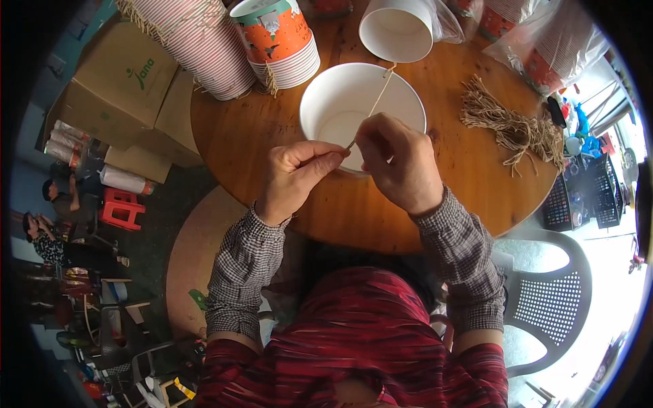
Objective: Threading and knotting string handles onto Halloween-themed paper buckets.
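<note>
In front of me on the table a white paper bucket [325,102] stands with its open mouth up. A thin tan cord [382,94] runs from the bucket's far rim across the mouth to my fingers. My left hand [296,177] pinches the near end of the cord between thumb and forefinger. Close beside it, my right hand [403,163] is closed on the same cord with its fingers curled. Both hands are over the bucket's near rim and hide part of it. Whether the cord is knotted at my fingertips is too small to tell.
A round wooden table [340,221] carries a tall leaning bucket stack [197,44], an orange patterned bucket stack [277,44], another white bucket [396,30] at the far side, and a bundle of cords [510,126] at right. Bagged buckets [551,58] are far right; cardboard boxes [119,75] stand left.
</note>
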### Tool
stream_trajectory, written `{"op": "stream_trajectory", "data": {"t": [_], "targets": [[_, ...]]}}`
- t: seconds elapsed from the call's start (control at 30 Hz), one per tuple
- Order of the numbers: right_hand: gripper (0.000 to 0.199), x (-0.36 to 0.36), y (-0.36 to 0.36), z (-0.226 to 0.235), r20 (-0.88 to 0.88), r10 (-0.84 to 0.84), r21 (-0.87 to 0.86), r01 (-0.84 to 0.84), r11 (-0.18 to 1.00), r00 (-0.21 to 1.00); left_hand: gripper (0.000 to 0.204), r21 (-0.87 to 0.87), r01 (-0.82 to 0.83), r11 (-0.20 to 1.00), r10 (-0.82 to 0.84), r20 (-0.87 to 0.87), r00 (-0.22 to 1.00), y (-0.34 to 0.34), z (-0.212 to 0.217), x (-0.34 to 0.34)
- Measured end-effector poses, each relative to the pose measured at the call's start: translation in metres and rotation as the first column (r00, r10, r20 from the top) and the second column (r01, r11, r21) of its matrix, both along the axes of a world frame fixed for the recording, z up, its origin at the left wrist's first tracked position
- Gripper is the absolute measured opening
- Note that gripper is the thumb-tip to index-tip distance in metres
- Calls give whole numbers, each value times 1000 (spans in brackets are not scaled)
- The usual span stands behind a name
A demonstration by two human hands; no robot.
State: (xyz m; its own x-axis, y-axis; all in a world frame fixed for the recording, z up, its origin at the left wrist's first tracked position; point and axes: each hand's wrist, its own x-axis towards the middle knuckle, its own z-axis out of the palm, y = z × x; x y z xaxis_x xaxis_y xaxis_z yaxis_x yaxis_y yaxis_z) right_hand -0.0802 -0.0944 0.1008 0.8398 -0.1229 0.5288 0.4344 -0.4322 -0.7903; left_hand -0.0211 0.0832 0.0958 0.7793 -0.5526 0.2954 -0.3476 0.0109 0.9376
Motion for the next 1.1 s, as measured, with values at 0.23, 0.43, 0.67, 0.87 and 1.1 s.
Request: {"op": "stream_trajectory", "data": {"t": [0.23, 0.43, 0.67, 0.87, 1.1], "targets": [[7, 10, 6, -3, 154, -175, -66, 187, 980, 972, 13, -28, 40, 999, -39, 29, 999, -5, 5, -1], [6, 17, -3, 2, 122, -53, 28, 50, 998, 991, 17, -14, -183, 983, 178, 325, 929, 2, 4, 6], [9, 14, 2, 5, 122, -10, -34, 15, 999, 992, 19, 43, -208, 977, 172, 413, 894, -15, 10, 9], [10, 14, -2, 7, 126, 11, -62, -3, 998, 992, 13, -9, -130, 991, 129, 206, 970, -27, 8, 10], [8, 16, -3, 8, 183, -44, -102, 63, 993, 982, 7, 47, -106, 993, 92, 239, 967, -27, 15, 12]]}}
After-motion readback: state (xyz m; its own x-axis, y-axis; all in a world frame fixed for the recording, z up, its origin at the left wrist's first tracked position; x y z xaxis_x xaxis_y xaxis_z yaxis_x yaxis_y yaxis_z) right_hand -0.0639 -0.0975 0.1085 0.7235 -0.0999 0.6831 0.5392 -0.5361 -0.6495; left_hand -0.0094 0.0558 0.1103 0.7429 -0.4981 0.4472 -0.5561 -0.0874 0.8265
